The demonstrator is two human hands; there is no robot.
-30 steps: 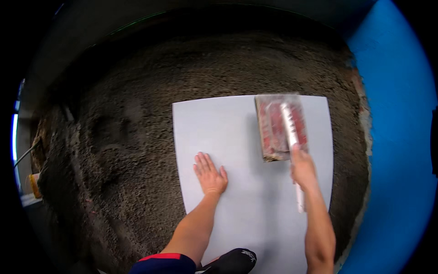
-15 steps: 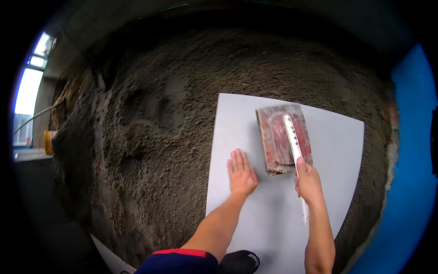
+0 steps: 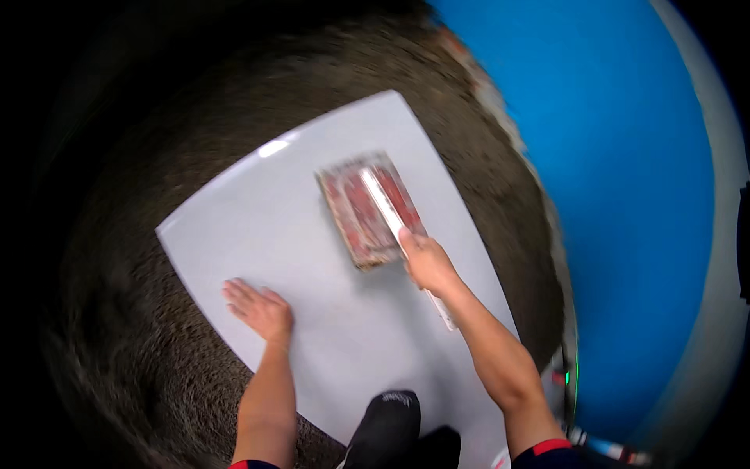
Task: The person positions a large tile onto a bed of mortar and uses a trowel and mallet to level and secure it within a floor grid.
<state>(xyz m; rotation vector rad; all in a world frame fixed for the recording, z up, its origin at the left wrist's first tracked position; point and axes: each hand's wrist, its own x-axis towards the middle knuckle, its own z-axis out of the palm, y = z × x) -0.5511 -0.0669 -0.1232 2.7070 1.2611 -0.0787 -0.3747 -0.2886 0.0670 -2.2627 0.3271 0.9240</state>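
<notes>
A smooth, pale grey-white slab lies on the dark, gritty bed, near its right edge, glare on the slab's far edge. Over the slab, nearer its far right corner than its far left, is a slightly blurred pounding tool: scuffed red rectangular head, white bar handle roughly parallel to the slab's right edge. Whether the head touches is unclear.

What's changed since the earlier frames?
The view has turned, showing more blue wall. The red tool has moved back from the far edge of the white slab, toward the person. Nothing taken or released: right hand still grips the handle; left hand still rests on the slab.
</notes>
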